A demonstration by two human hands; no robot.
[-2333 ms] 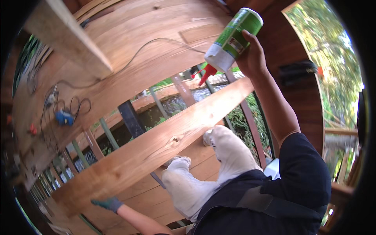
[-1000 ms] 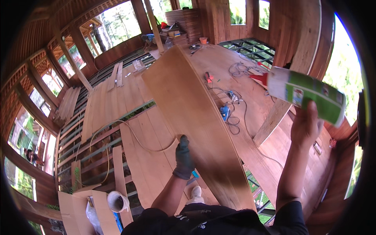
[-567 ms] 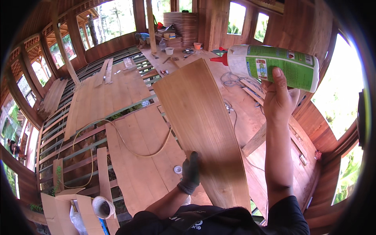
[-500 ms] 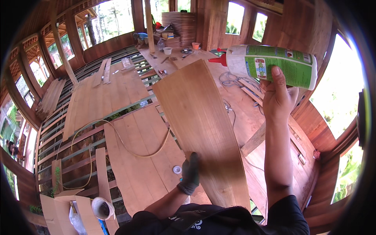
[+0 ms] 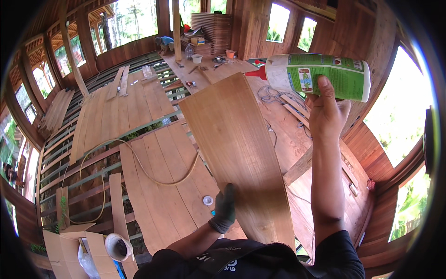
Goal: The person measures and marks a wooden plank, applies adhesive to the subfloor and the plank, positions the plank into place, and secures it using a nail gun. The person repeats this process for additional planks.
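You are holding the green-and-white bottle in your right hand, its red nozzle now showing nearer the far corner of the wooden board than a second ago, seemingly lining them up; your gloved left hand is gripping the near part's left edge.

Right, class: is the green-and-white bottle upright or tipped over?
Tipped: the bottle lies nearly level in the right hand, its red nozzle pointing left rather than up.
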